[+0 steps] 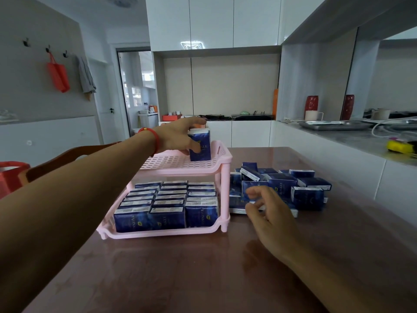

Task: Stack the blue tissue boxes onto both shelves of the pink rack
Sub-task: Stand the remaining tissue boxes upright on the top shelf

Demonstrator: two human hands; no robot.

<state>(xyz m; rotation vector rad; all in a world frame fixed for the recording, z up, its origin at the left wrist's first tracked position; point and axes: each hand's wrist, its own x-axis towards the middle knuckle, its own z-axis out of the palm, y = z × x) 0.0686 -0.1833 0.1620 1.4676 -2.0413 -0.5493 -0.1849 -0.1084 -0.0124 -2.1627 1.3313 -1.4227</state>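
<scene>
A glossy brown counter (180, 267) is carrying a pink rack (223, 177). Upright blue tissue boxes (167, 204) are filling its lower shelf. The left hand (178, 136) is gripping one box (200, 145) standing on the upper shelf. The right hand (268, 213), fingers loosely curled and holding nothing, is hovering over the loose pile of boxes (293, 184) beside the rack.
</scene>
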